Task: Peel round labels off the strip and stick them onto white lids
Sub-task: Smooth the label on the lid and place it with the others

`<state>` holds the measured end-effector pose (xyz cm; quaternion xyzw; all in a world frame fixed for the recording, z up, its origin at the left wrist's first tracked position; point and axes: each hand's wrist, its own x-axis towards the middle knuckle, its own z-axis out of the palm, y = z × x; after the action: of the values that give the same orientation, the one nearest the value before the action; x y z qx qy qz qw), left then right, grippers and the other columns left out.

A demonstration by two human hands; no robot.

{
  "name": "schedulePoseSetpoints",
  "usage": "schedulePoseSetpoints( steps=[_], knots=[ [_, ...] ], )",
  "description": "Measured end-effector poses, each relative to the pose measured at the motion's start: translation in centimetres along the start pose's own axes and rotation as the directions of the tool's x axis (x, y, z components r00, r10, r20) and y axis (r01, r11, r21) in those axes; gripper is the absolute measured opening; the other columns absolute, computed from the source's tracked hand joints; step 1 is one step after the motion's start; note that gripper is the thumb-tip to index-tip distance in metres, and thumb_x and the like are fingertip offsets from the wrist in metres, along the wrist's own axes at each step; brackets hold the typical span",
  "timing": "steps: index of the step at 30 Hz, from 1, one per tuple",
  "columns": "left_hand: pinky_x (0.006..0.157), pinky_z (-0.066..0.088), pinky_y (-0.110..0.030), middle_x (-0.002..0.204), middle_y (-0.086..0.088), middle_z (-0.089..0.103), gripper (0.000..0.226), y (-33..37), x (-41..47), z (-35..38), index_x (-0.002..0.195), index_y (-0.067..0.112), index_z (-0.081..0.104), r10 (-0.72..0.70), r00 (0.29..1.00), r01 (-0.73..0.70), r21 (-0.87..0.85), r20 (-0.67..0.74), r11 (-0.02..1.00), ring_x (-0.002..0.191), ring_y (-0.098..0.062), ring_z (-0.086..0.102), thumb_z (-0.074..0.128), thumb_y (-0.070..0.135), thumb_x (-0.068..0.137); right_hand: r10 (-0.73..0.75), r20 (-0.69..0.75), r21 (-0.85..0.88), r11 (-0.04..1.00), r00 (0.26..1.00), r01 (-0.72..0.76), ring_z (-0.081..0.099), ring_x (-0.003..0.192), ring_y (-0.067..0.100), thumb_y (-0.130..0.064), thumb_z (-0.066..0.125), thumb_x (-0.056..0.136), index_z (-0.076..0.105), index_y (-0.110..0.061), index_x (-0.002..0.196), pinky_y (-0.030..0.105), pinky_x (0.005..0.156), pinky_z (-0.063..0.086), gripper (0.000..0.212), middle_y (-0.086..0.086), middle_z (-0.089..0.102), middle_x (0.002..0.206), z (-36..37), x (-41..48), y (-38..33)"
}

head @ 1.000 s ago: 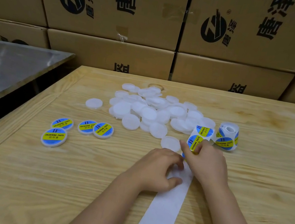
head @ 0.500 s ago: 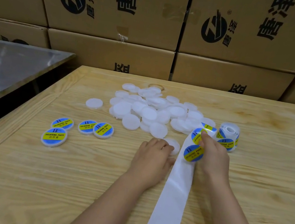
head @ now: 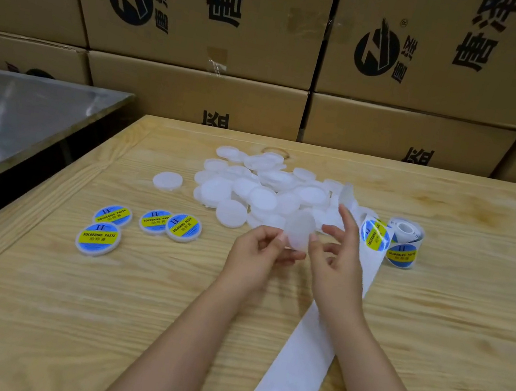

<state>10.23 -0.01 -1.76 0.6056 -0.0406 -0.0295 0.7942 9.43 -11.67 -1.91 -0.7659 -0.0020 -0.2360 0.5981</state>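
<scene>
Labelled lids [head: 98, 238], four of them, lay face up in a loose group at the left of the wooden table [head: 22, 309]. They were apparently set aside as finished, well apart from the pile of bare white lids [head: 250, 190] farther back. The left hand [head: 252, 256] held one bare lid [head: 299, 230] off the table, pinched near its lower edge between thumb and curled fingers. The lid was tilted up, probably to offer its flat top for a label. The right hand [head: 339, 264] hovered just beside it, fingers spread and gripping nothing, one fingertip at the rim. To its right the next label [head: 375, 235] sat on the backing strip [head: 284, 389]. The strip ran from the roll [head: 405, 243] toward the person, within easy reach.
</scene>
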Motion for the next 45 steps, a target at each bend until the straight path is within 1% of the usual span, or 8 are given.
schedulePoseSetpoints(
  steps=[2, 6, 12, 15, 18, 26, 36, 45],
  knots=[
    [0.079, 0.057, -0.028, 0.100, -0.016, 0.069, 0.016, 0.3, -0.2, -0.3, 0.103, 0.000, 0.057, -0.111, 0.986, 0.127, -0.129, 0.125, 0.984, 0.087, -0.021, 0.070, 0.046, 0.011, 0.097, 0.069, 0.010, 0.001, 0.998, 0.998, -0.069, 0.058, 0.072, -0.006, -0.017, 0.056, 0.092, 0.033, -0.033, 0.138, 0.009, 0.070, 0.044, 0.054, -0.010, 0.056, 0.110, 0.4, -0.1, 0.5],
    [0.079, 0.058, -0.036, 0.109, -0.020, 0.067, 0.030, 0.8, -0.2, -0.8, 0.116, 0.000, 0.055, -0.235, 0.947, 0.280, -0.204, 0.218, 0.938, 0.089, -0.030, 0.069, 0.041, 0.021, 0.100, 0.064, 0.005, 0.016, 0.998, 0.998, -0.064, 0.063, 0.084, 0.011, -0.011, 0.056, 0.089, 0.039, -0.037, 0.131, 0.028, 0.080, 0.051, 0.053, -0.009, 0.065, 0.109, 0.6, -0.2, 0.7],
    [0.071, 0.059, -0.032, 0.098, -0.018, 0.070, 0.025, 0.5, 0.0, -1.0, 0.110, -0.001, 0.057, -0.194, 0.972, 0.209, -0.121, 0.130, 0.970, 0.082, -0.026, 0.071, 0.041, 0.016, 0.100, -0.022, 0.058, 0.009, 1.000, 0.998, 0.022, 0.059, 0.089, -0.002, -0.011, 0.060, 0.087, 0.046, -0.053, 0.111, 0.020, 0.079, 0.047, 0.049, -0.019, 0.061, 0.113, 0.6, -0.5, -0.3],
    [0.068, 0.059, -0.031, 0.092, -0.016, 0.070, 0.022, 0.7, 0.4, -1.5, 0.107, -0.002, 0.059, -0.195, 0.978, 0.203, -0.129, 0.071, 0.971, 0.075, -0.023, 0.071, 0.046, 0.012, 0.097, 0.000, -0.035, 0.143, 0.990, 0.999, 0.005, 0.057, 0.105, 0.003, -0.013, 0.069, 0.083, 0.059, -0.041, 0.095, 0.022, 0.082, 0.046, 0.032, -0.016, 0.054, 0.123, 0.3, -0.2, -0.9],
    [0.060, 0.059, -0.032, 0.094, -0.018, 0.069, 0.021, 0.8, 0.5, -1.7, 0.107, -0.004, 0.061, -0.204, 0.978, 0.209, -0.145, 0.051, 0.967, 0.074, -0.024, 0.071, 0.049, 0.010, 0.095, 0.164, -0.032, 0.371, 0.918, 0.986, -0.141, 0.061, 0.097, 0.001, -0.014, 0.070, 0.080, 0.067, -0.024, 0.076, 0.020, 0.083, 0.043, 0.012, -0.008, 0.063, 0.113, -0.3, 0.2, -1.3],
    [0.056, 0.057, -0.027, 0.083, -0.010, 0.074, 0.023, 0.8, 0.4, -1.8, 0.094, 0.003, 0.066, -0.163, 0.983, 0.173, -0.121, 0.082, 0.978, 0.075, -0.022, 0.072, 0.050, 0.019, 0.096, 0.433, 0.232, 0.480, 0.728, 0.871, -0.490, 0.062, 0.088, 0.017, -0.015, 0.066, 0.083, 0.066, -0.009, 0.075, 0.026, 0.077, 0.046, 0.010, 0.004, 0.071, 0.083, -1.1, 0.6, -0.8],
    [0.059, 0.057, -0.026, 0.083, -0.009, 0.074, 0.021, 0.7, 0.3, -1.8, 0.093, 0.004, 0.065, -0.159, 0.980, 0.174, -0.129, 0.118, 0.976, 0.076, -0.022, 0.072, 0.050, 0.019, 0.095, 0.471, 0.223, 0.511, 0.689, 0.853, -0.514, 0.061, 0.078, 0.018, -0.010, 0.069, 0.080, 0.066, -0.014, 0.049, 0.031, 0.080, 0.047, 0.032, 0.003, 0.069, 0.067, -0.5, 0.4, -0.6],
    [0.061, 0.057, -0.024, 0.083, -0.010, 0.073, 0.021, 0.8, 0.2, -1.6, 0.097, 0.001, 0.064, -0.156, 0.982, 0.165, -0.092, 0.103, 0.982, 0.076, -0.021, 0.072, 0.049, 0.016, 0.096, 0.457, 0.197, 0.490, 0.720, 0.867, -0.491, 0.063, 0.079, 0.023, -0.011, 0.070, 0.080, 0.065, -0.004, 0.068, 0.036, 0.082, 0.049, 0.015, 0.013, 0.070, 0.076, -0.3, 0.3, -0.3]
  ],
)
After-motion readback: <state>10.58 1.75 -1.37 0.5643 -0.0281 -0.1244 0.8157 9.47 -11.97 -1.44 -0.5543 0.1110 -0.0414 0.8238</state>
